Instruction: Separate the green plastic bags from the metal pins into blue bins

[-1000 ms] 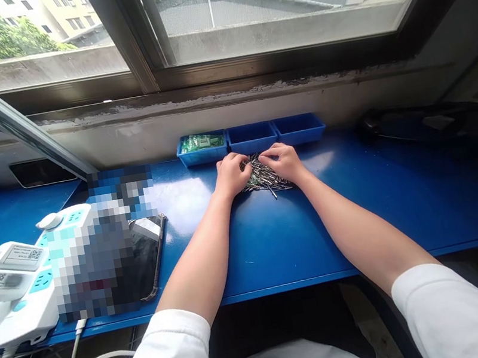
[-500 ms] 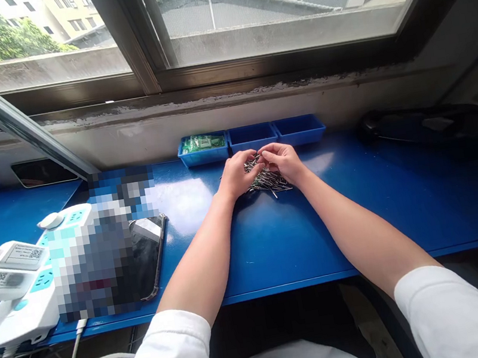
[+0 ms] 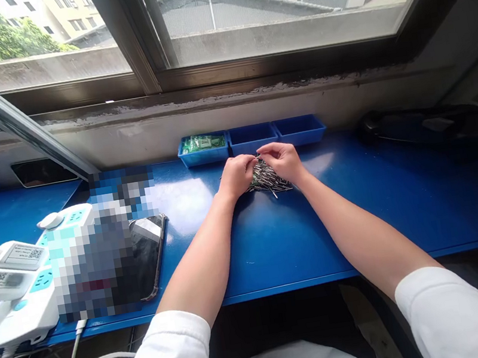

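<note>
A heap of thin, shiny metal pin-like pieces (image 3: 270, 179) lies on the blue table, with bits of green showing among them. My left hand (image 3: 239, 174) is over the heap's left side, its fingers curled and pinched together. Over the right side is my right hand (image 3: 282, 161), thumb and forefinger closed at the tips. Both sets of fingertips meet just above the far part of the heap. Whatever they pinch is too small to make out.
Behind my hands stand three blue bins; the left bin (image 3: 205, 158) holds green packets (image 3: 201, 142). A power strip (image 3: 35, 296) with chargers and a phone (image 3: 152, 247) lie at left. A dark bag-like object (image 3: 426, 128) rests at right. The blue table (image 3: 286, 250) ends near my forearms.
My left thumb and fingers have closed in more tightly. The right fingers have shifted slightly, and more of the metal heap shows between my hands.
</note>
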### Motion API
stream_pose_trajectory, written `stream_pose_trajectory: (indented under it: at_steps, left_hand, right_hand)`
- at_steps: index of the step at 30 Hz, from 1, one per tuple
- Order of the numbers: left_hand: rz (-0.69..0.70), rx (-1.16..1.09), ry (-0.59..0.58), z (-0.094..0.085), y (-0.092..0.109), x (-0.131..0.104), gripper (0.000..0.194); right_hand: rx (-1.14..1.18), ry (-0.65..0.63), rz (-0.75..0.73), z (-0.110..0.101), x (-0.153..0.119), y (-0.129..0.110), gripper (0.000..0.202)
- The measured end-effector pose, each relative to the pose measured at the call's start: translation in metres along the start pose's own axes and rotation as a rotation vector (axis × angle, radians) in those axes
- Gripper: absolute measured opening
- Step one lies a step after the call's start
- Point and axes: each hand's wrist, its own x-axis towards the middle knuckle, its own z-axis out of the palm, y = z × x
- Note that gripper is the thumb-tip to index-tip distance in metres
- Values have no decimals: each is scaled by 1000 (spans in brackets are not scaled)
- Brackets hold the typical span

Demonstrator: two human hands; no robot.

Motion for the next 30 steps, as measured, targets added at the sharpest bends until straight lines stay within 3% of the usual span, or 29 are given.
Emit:
stream_pose_trajectory:
  at_steps: [5, 10, 13, 21, 30]
  left_hand:
    - [-21, 19, -9, -3, 2, 0, 21]
    - [-164, 56, 110, -3, 2, 1, 34]
    - [-247, 75, 120, -1, -1, 1, 32]
    - [-303, 112, 56, 4, -4, 0, 26]
    - [-301, 118, 26, 4, -4, -1, 22]
  right_hand:
    - [-121, -38, -33, -3, -4, -2, 18]
    - [-345, 133, -79, -10, 7, -2, 27]
    - [-559, 183, -101, -17, 15, 1, 39]
    - [-918, 116, 55, -24, 18, 21, 75]
    - [-978, 0, 97, -20, 17, 30, 79]
